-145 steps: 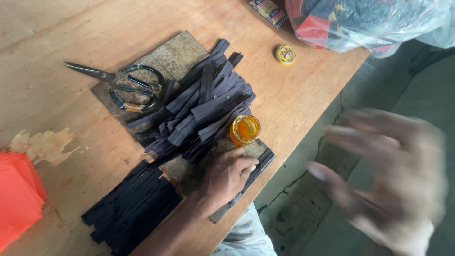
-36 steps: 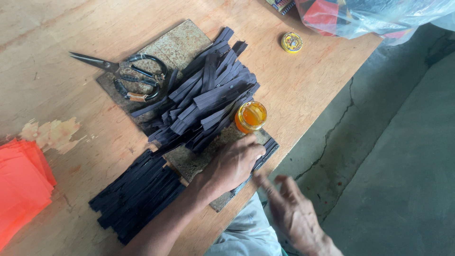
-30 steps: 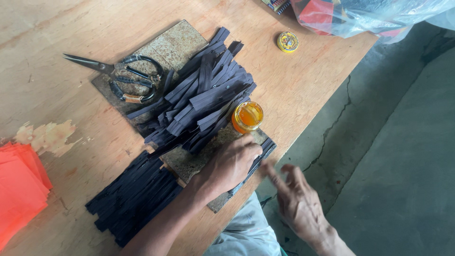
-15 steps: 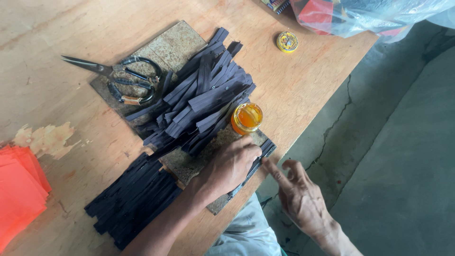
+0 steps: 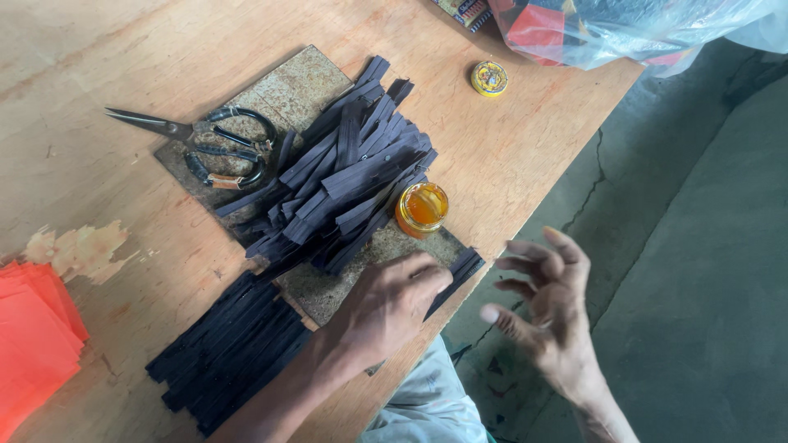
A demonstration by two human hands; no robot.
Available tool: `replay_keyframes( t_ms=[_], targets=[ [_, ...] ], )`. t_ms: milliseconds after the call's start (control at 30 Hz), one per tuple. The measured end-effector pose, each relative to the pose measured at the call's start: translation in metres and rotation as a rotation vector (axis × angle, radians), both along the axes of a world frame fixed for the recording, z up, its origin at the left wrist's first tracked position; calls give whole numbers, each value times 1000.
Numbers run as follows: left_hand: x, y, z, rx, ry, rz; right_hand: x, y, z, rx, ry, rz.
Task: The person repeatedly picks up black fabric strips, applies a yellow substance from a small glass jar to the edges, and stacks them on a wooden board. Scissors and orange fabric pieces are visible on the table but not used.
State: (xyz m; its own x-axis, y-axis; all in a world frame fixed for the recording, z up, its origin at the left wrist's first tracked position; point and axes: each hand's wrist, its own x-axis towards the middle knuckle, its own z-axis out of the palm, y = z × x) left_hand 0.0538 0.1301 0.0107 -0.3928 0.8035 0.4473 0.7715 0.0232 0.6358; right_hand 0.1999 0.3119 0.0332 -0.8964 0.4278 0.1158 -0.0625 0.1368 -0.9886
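Note:
My left hand [image 5: 392, 305] rests palm down on a dark strip [image 5: 458, 272] lying at the near end of a worn brown board [image 5: 295, 82], fingers pressing it against the board. My right hand [image 5: 546, 308] hovers just off the table's edge over the floor, fingers spread and empty. An open jar of orange glue [image 5: 422, 208] stands on the board just beyond my left hand. A heap of dark purple strips [image 5: 345, 180] lies across the board. A neat stack of black strips [image 5: 230, 353] lies on the table left of my forearm.
Black scissors [image 5: 201, 143] lie on the board's far left corner. A small yellow round tin [image 5: 489, 78] sits near the table's right edge. Orange sheets [image 5: 33, 340] lie at far left. A plastic bag [image 5: 624, 25] with colourful contents sits at the top. Grey concrete floor [image 5: 706, 246] lies to the right.
My right hand has come up from low beside my lap to the table's edge and spread its fingers. My left hand has stayed pressed on the board.

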Motion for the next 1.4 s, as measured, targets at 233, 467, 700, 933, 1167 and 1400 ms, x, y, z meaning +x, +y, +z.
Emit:
replay_keyframes(
  t_ms=[233,467,700,933,1167,1400],
  targets=[
    [14,-14,38,38,-25,23,-25,-40,0,-343,44,319],
    [-1,-36,34,-54,160,242,-21,-18,-3,-316,-113,72],
    [9,-57,24,-341,-98,131,-24,2,-3,-209,-154,-14],
    [16,-42,-21,-230,-73,117,-40,9,-12,21,-261,-91],
    [14,-34,-37,-258,-281,50,-45,16,-19,115,-241,-123],
    [14,-32,-35,-268,-284,3,-46,19,-23,124,-222,-98]
  ],
)
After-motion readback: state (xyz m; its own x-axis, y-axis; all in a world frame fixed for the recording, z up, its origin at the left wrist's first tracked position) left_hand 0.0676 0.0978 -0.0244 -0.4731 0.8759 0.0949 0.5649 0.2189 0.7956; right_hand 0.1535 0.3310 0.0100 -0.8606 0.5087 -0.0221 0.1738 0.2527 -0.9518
